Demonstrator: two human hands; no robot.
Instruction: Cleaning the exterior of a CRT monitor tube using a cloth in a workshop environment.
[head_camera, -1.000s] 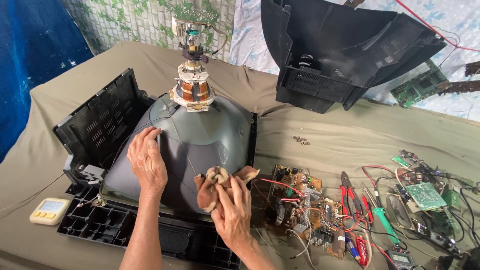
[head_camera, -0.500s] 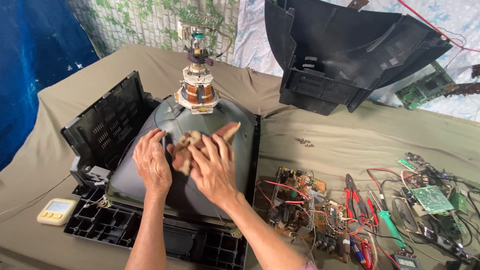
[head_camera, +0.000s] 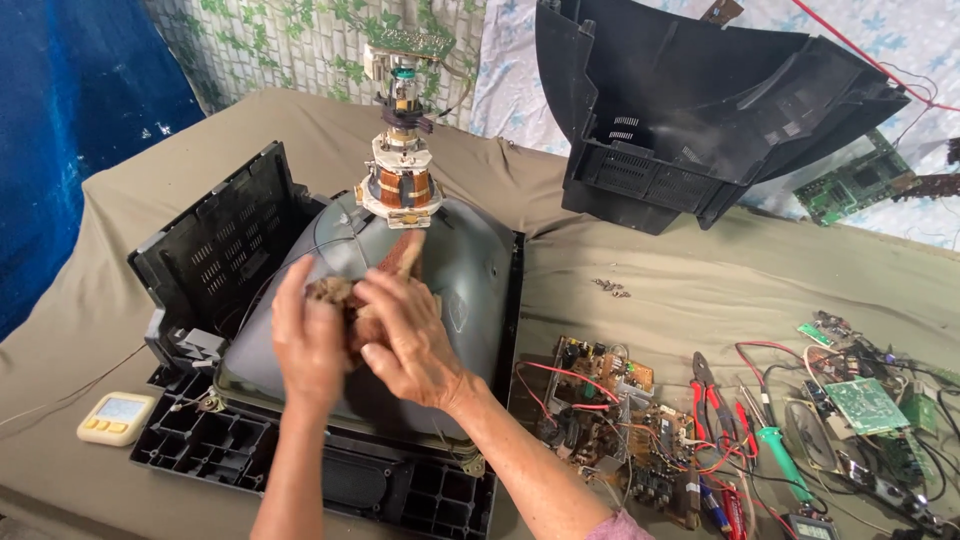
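Observation:
A grey picture tube (head_camera: 470, 275) lies face down in a black set frame (head_camera: 215, 250), its neck with a copper-wound yoke (head_camera: 400, 185) pointing up. Both my hands rest on the tube's back, close together. My right hand (head_camera: 410, 340) presses a brown rag (head_camera: 395, 265) against the glass. My left hand (head_camera: 305, 340) grips the rag's other bunched end (head_camera: 328, 291). The rag's middle is hidden under my fingers.
A black rear cover (head_camera: 700, 110) stands at the back right. Circuit boards (head_camera: 620, 420), wires, red-handled pliers (head_camera: 710, 395) and a green screwdriver (head_camera: 780, 450) lie on the cloth at right. A small yellow meter (head_camera: 117, 418) sits at the left. Loose screws (head_camera: 610, 288) lie mid-table.
My right hand moved with the rag from the tube's lower edge up toward the neck. My left hand closed in and took hold of the rag's end.

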